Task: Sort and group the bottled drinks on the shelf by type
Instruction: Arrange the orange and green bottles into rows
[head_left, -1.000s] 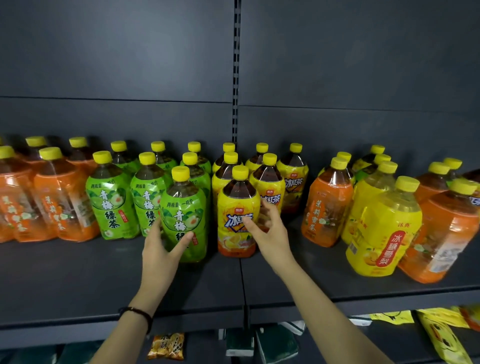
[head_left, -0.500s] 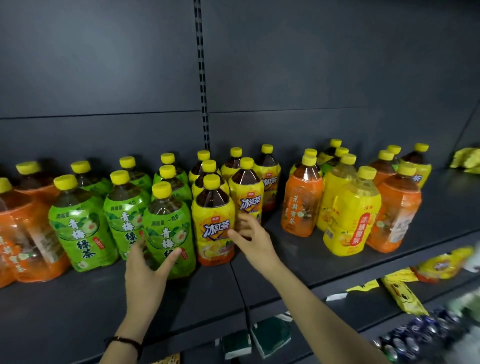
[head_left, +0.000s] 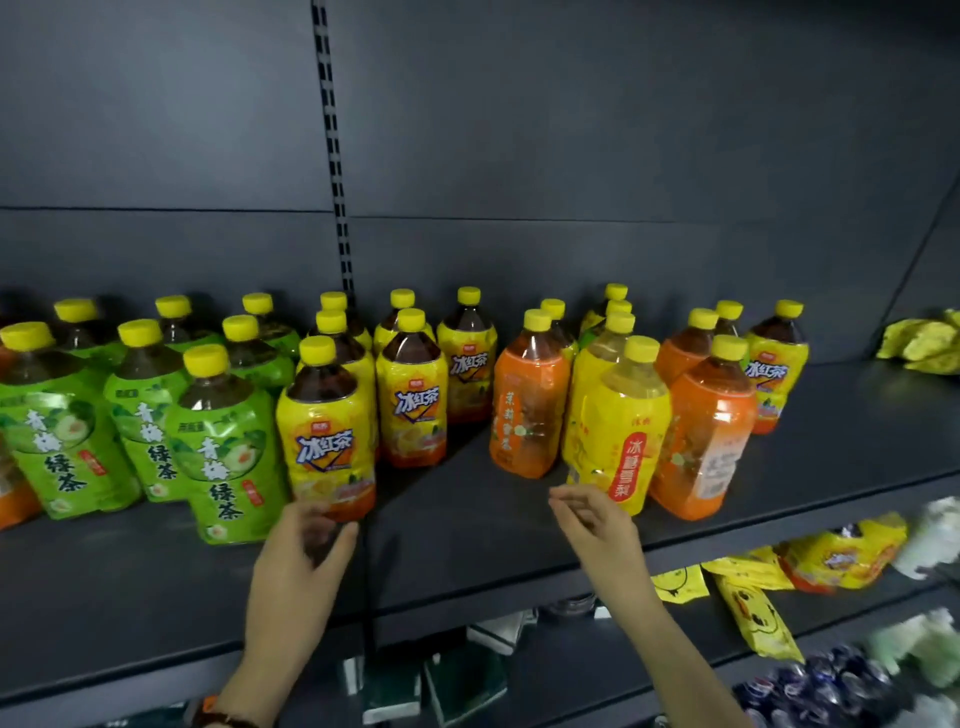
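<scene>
Two hands showed in the head view, both empty. The left hand (head_left: 301, 561), fingers loose and spread, hovered at the base of the front iced black tea bottle (head_left: 326, 431), though blur hid whether it touched. The right hand (head_left: 597, 525), fingers loosely apart, sat just beside the foot of the yellow pear drink bottle (head_left: 623, 431), which stood at its one o'clock. A second earlier the left had cupped the front green plum tea bottle (head_left: 223, 447), now just beside the iced tea at its nine o'clock, and the right had rested on that iced tea. Both had since shifted rightward. Green teas and iced teas therefore looked grouped on the shelf (head_left: 467, 525). The mixed cluster at three o'clock, holding an orange jasmine tea bottle (head_left: 530, 410), the pear drink and a stray iced tea bottle (head_left: 774, 374), probably came next.
</scene>
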